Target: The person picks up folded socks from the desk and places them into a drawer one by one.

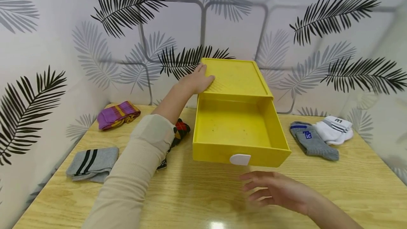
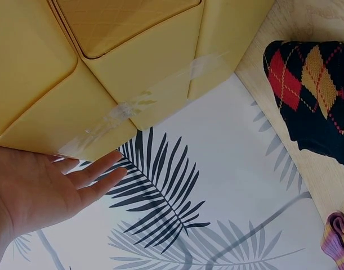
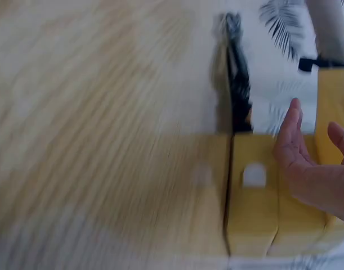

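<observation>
A yellow drawer unit stands on the wooden table, and its upper drawer is pulled out toward me, the yellow floor inside showing. This drawer's front carries a white handle tab. My left hand rests on the unit's far left edge, thumb on the top panel. Seen from the left wrist, its fingers reach out straight along the wall. Below the handle hovers my right hand, fingers loosely spread and holding nothing. Closed drawer fronts show lower down in the blurred right wrist view.
On the left lie purple-and-yellow socks and grey striped socks. Dark argyle socks are beside the unit, partly behind my left sleeve in the head view. Grey socks and white socks lie at right. A leaf-patterned wall covering rises behind.
</observation>
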`<state>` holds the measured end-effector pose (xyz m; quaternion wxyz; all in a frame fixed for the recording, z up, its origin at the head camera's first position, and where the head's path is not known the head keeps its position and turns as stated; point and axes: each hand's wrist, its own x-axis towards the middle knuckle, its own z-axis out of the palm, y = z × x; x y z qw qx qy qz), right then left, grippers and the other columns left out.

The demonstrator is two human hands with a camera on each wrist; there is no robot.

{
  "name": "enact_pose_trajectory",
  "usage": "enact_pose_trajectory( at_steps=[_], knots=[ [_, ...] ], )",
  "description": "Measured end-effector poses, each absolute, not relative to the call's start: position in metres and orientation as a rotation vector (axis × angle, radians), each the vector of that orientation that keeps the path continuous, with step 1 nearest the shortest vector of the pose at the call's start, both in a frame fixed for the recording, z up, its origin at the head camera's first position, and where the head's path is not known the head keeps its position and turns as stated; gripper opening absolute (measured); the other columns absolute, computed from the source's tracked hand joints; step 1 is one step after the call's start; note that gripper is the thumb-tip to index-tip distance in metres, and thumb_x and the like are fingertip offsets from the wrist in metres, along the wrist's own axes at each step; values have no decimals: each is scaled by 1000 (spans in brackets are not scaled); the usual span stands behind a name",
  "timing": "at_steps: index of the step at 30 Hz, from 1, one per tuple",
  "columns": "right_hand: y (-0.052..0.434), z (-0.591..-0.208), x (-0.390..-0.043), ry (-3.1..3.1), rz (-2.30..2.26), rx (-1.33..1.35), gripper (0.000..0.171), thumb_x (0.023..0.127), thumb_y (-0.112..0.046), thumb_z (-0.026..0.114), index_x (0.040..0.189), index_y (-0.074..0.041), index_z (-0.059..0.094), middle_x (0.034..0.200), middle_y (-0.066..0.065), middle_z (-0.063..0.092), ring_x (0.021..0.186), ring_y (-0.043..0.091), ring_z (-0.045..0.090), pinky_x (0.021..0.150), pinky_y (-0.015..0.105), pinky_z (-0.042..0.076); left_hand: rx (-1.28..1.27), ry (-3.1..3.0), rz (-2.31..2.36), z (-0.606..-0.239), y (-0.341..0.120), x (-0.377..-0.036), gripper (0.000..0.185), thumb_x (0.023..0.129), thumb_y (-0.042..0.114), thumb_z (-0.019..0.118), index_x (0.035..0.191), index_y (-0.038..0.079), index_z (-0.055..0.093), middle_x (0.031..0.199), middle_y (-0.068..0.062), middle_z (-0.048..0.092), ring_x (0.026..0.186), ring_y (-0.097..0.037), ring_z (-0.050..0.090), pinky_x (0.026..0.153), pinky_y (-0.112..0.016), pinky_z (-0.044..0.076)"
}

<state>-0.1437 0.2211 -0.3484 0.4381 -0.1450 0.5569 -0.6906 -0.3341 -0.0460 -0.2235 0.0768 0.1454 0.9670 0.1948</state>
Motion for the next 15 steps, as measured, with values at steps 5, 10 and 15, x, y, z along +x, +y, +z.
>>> enact_pose_trajectory(
  at_steps=[5, 10, 15],
  knots=[
    [273, -355, -173, 1698, -1792, -322, 31, 101, -19, 36, 126, -6, 49, 114, 6, 59, 103, 23, 57, 90, 40, 44, 425, 2897, 591, -223, -47, -333, 64, 98, 45, 20, 148, 12, -4, 152, -1, -11, 137, -25, 5, 107, -47, 14],
    [319, -350, -207, 2601, -1404, -269, 44, 98, -21, 45, 127, 12, 43, 108, 17, 60, 97, 30, 58, 76, 37, 50, 417, 2907, 600, -223, -48, -334, 64, 98, 45, 21, 148, 12, -3, 152, -1, -9, 137, -25, 6, 107, -46, 14],
    [361, -354, -237, 3186, -760, -276, 32, 90, -13, 57, 112, 11, 57, 106, 31, 57, 96, 47, 53, 73, 51, 46, 423, 2912, 600, -222, -48, -334, 64, 98, 45, 21, 148, 12, -3, 152, -2, -10, 137, -26, 7, 106, -46, 15]
  ],
)
